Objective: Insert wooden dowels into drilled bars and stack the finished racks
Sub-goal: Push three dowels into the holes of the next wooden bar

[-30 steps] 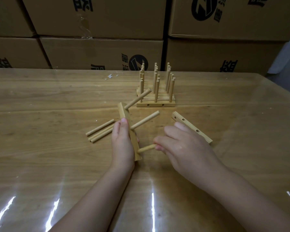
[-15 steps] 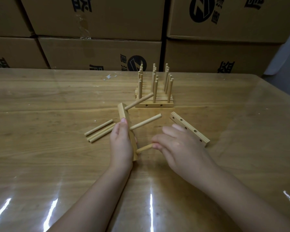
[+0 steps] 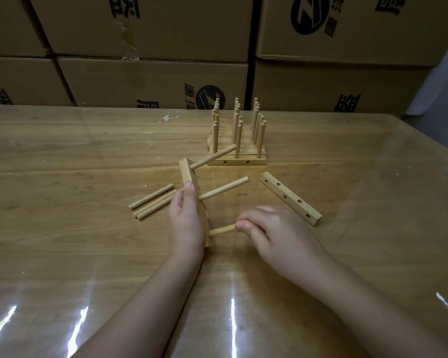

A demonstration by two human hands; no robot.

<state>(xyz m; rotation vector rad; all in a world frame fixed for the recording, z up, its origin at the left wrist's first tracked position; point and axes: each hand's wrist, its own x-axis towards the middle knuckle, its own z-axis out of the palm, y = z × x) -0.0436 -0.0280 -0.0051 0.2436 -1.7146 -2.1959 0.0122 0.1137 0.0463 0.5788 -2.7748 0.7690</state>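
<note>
**Dowel held against a drilled bar**

The left hand (image 3: 185, 223) grips a drilled bar (image 3: 188, 174) standing on edge on the tabletop (image 3: 62, 156). Right of the bar, the right hand (image 3: 277, 233) pinches a dowel (image 3: 221, 229) whose tip meets it. Finished racks (image 3: 237, 153) stand beyond the bar.
</note>
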